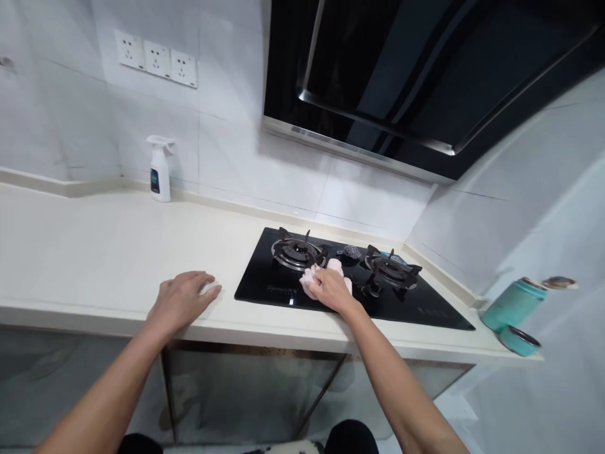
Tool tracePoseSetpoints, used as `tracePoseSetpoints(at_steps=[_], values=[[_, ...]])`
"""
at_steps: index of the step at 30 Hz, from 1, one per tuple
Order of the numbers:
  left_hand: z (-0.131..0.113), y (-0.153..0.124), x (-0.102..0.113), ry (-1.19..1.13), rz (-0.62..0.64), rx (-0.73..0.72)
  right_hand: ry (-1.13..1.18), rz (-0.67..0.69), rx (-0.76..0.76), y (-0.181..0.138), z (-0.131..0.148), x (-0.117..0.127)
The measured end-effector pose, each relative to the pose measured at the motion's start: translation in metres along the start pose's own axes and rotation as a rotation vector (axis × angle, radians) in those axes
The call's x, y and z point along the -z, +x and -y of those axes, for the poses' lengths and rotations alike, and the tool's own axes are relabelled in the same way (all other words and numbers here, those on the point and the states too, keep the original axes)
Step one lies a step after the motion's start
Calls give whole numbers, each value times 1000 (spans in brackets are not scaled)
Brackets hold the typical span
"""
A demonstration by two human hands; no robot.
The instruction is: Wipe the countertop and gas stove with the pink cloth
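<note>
One pink cloth (pixel 309 284), crosswise on gas hob (pixel 265 280), is clutched under right hand (pixel 332 290); open left hand (pixel 184 301) is rested on surface (pixel 94 239), left of hob.

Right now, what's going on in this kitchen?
A person is standing at a kitchen counter with both hands on it. Their right hand is closed over a crumpled pale pink cloth on a black gas hob, at the front between the two burners. Their left hand lies open on the counter beside the hob. A scouring pad sits between the burners, a spray bottle stands by the wall, and a teal flask is at the counter's far end.
</note>
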State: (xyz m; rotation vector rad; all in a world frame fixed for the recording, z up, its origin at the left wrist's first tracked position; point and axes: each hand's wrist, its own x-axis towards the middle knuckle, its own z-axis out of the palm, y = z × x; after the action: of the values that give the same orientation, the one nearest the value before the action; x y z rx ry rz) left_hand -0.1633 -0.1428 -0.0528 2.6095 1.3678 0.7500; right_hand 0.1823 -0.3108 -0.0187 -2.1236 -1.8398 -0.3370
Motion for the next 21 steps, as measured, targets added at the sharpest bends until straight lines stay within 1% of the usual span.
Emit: tracePoseSetpoints(at_steps=[4,7,10,14,17,18,19,21], values=[[1,2,2,12,25,-7,85,-73,31,-37,3,4],[1,2,3,14,24,-15,142,-99,44,-68,-8,10],[1,2,2,16,21,-10,181,-111,32,-94,-26,18],[0,2,-1,12,21,5,187,-122,-14,-119,-60,28],[-3,1,0,0,39,24,121,-183,-135,-135,-88,33],[-4,0,1,-4,44,29,108,-167,-171,-139,-95,35],[-5,0,2,-8,46,33,106,-118,-188,-143,-102,37],[-6,-1,3,-11,42,33,94,36,-186,-147,-109,42]])
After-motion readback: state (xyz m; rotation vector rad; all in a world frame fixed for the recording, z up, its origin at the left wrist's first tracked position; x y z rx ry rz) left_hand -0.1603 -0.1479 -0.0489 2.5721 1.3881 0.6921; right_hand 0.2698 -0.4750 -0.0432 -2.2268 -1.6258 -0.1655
